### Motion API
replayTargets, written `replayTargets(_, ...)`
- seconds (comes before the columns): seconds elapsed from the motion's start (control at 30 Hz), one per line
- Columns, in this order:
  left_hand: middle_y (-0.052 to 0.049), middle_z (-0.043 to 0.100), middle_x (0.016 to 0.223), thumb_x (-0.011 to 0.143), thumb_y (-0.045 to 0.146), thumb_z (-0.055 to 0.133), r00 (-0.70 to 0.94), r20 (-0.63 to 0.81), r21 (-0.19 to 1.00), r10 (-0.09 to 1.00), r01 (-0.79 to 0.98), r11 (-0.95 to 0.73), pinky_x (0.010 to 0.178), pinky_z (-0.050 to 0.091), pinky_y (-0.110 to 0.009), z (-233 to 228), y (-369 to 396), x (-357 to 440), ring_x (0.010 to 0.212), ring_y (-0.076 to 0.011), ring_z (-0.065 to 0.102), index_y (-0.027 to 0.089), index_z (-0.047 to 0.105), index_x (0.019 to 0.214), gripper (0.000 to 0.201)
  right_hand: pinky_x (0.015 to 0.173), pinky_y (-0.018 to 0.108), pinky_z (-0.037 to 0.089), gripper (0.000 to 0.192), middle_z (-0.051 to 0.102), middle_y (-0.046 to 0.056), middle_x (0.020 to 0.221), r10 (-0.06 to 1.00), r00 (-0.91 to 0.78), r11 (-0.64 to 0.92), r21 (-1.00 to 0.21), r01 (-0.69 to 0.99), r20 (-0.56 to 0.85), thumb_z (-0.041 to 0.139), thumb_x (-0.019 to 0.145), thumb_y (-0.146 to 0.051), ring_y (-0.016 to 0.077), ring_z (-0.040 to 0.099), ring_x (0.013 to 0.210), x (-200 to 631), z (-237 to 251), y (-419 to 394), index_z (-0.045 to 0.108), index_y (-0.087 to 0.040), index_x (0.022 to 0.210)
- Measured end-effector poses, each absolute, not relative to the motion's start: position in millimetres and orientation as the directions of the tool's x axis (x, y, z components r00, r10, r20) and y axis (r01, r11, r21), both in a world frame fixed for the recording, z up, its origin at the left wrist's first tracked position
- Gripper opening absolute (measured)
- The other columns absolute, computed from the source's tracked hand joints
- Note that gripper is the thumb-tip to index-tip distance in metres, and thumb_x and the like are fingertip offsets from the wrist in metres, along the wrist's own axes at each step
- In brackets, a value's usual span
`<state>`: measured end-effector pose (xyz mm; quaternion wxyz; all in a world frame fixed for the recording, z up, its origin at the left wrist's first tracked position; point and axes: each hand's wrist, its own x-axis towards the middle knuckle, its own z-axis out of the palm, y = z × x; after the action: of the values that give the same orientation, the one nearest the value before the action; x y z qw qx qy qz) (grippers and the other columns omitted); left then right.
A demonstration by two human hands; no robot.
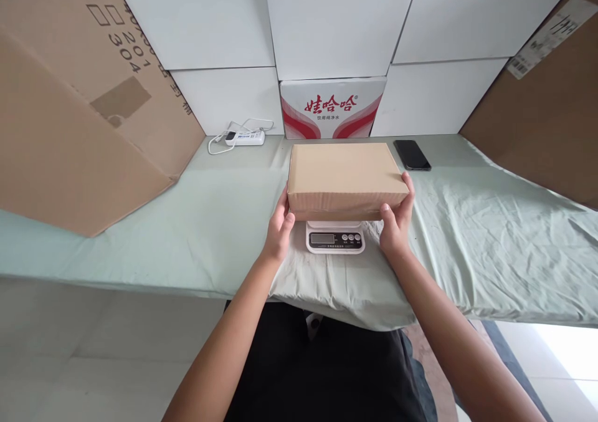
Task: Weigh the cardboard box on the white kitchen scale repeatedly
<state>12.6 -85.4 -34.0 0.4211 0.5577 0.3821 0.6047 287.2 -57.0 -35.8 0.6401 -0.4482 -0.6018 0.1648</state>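
A closed brown cardboard box [343, 169] is held level between both hands, over a white digital kitchen scale [335, 241]. My left hand [279, 225] grips the box's left end, thumb at the lower front corner. At the right end my right hand [397, 219] wraps the side, its thumb on the front face. The scale's front panel shows a small grey display and round buttons; its weighing plate is mostly hidden beneath the box. Whether the box rests on the plate or hovers just over it I cannot tell.
Large cardboard panels stand at the left [79, 129] and right [546, 110]. Behind, white boxes line the back, one with red lettering [332, 107]. A white power strip [245, 138] with a cable and a black phone [412, 154] lie on the green cloth [224, 222].
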Motion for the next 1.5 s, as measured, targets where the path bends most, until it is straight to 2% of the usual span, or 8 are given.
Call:
replayTargets(0.17,-0.009,0.052,0.183,0.098,0.084,0.06,-0.03,0.37,0.926,0.929,-0.076,-0.371,0.146,0.035,-0.056,-38.0,-83.7,12.2,0.177,-0.0399,0.038,0.031,0.055,0.169,0.089,0.139,0.074,0.037,0.091,0.051,0.016,0.173,0.774,0.207,0.539,-0.794,0.282,0.599,0.061,0.095,-0.078,0.0435,0.05,0.164,286.5,-36.4,-54.9,0.04,-0.033,0.171)
replayTargets(0.47,-0.006,0.044,0.188,0.102,0.081,0.058,-0.038,0.405,0.909,0.913,-0.092,-0.407,0.144,0.038,-0.051,-42.9,-81.4,10.0,0.179,-0.0375,0.035,0.035,0.052,0.172,0.084,0.139,0.076,0.032,0.087,0.05,0.014,0.174,0.702,0.273,0.583,-0.751,0.309,0.658,0.057,0.097,-0.077,0.0461,0.038,0.171,292.1,-40.7,-52.1,0.044,-0.032,0.17)
replayTargets(0.63,-0.005,0.038,0.191,0.101,0.082,0.057,-0.043,0.412,0.905,0.91,-0.098,-0.415,0.147,0.033,-0.052,-45.5,-80.3,8.1,0.179,-0.0387,0.034,0.037,0.047,0.176,0.088,0.133,0.079,0.039,0.084,0.061,0.013,0.158,0.72,0.288,0.586,-0.776,0.233,0.631,0.052,0.099,-0.076,0.0439,0.058,0.155,297.1,-51.6,-46.4,0.037,-0.04,0.173)
replayTargets(0.83,-0.004,0.037,0.192,0.101,0.082,0.057,-0.06,0.409,0.906,0.911,-0.097,-0.413,0.148,0.029,-0.051,-45.8,-80.2,7.3,0.181,-0.0372,0.03,0.037,0.047,0.176,0.087,0.131,0.081,0.041,0.079,0.062,0.011,0.16,0.725,0.317,0.582,-0.79,0.191,0.611,0.05,0.1,-0.074,0.0435,0.06,0.155,303.1,-59.1,-41.5,0.036,-0.045,0.173)
replayTargets(1.17,-0.009,0.048,0.186,0.1,0.084,0.057,-0.039,0.4,0.912,0.916,-0.082,-0.402,0.147,0.032,-0.057,-44.1,-80.8,11.6,0.178,-0.0409,0.035,0.033,0.054,0.171,0.087,0.123,0.077,0.052,0.079,0.066,0.012,0.153,0.755,0.284,0.541,-0.806,0.239,0.591,0.047,0.103,-0.078,0.0434,0.067,0.145,298.2,-50.0,-50.1,0.042,-0.042,0.172)
replayTargets(1.23,-0.01,0.051,0.184,0.101,0.084,0.056,-0.032,0.402,0.912,0.915,-0.077,-0.403,0.147,0.031,-0.058,-43.6,-82.7,12.6,0.178,-0.041,0.035,0.032,0.055,0.17,0.087,0.127,0.077,0.048,0.077,0.066,0.012,0.158,0.749,0.259,0.55,-0.791,0.268,0.609,0.048,0.103,-0.076,0.0434,0.064,0.149,294.1,-43.5,-57.2,0.045,-0.039,0.172)
replayTargets(1.37,-0.008,0.052,0.183,0.103,0.082,0.053,0.007,0.419,0.906,0.908,-0.069,-0.418,0.149,0.028,-0.054,-26.6,-82.5,9.3,0.18,-0.0367,0.032,0.033,0.056,0.17,0.083,0.14,0.08,0.032,0.075,0.051,0.007,0.177,0.74,0.224,0.555,-0.764,0.329,0.634,0.054,0.103,-0.073,0.0452,0.045,0.168,291.4,-21.2,-64.9,0.046,-0.041,0.17)
replayTargets(1.5,-0.006,0.056,0.18,0.102,0.086,0.052,0.006,0.459,0.887,0.888,-0.058,-0.458,0.146,0.034,-0.05,11.6,-53.9,4.0,0.177,-0.0342,0.038,0.035,0.06,0.163,0.08,0.136,0.079,0.041,0.073,0.054,0.006,0.172,0.714,0.16,0.63,-0.725,0.279,0.682,0.054,0.101,-0.074,0.0456,0.052,0.162,297.3,11.4,-38.5,0.045,-0.046,0.168)
